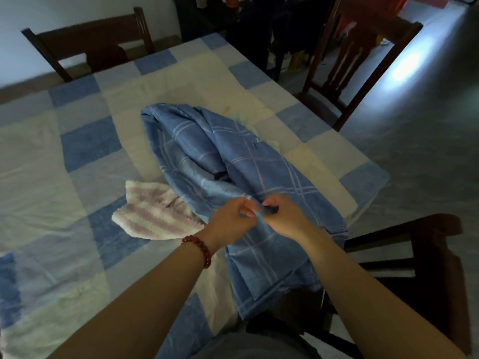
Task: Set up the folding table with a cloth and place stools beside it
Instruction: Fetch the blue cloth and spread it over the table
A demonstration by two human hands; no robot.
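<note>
The blue plaid cloth (233,156) lies bunched in a long heap on a checked cover (77,177) (blue, white and cream squares). Its near end hangs over the edge toward the person. A fluffy striped towel (153,213) lies at its left side, one edge under it. Dark wooden chairs stand around the cloth: a far chair (88,45) behind-left, a second chair (344,60) behind-right, and a near chair (425,268) close at its right. The left hand (230,218), with a red bracelet (201,248) at the wrist, and the right hand (282,216) meet on its near part. Each pinches a fold of it with curled fingers.
</note>
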